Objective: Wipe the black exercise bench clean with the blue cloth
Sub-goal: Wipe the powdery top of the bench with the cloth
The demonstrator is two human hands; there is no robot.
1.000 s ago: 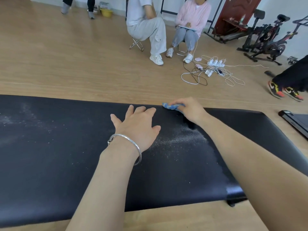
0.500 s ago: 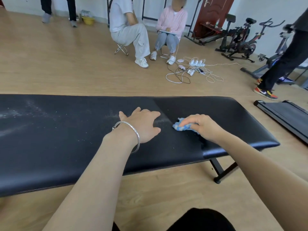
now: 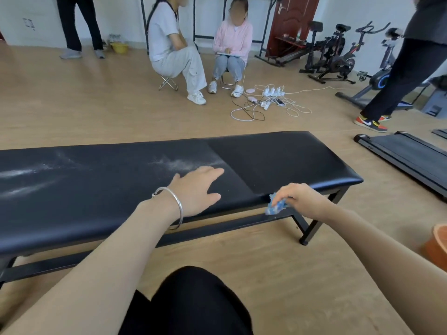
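black bench (image 3: 278, 160) — no legible writing

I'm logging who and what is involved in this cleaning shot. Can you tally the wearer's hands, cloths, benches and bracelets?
Hands: 2, the left hand flat on the bench and the right hand gripping the cloth
Blue cloth: 1
Black bench: 1
Silver bracelet: 1
Total: 5

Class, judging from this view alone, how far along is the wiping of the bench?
Done: the bench's right end looks clean. In hand: the right hand grips the bunched blue cloth at the near edge; the left hand rests flat. Left: white dust mid-bench and streaks further left.
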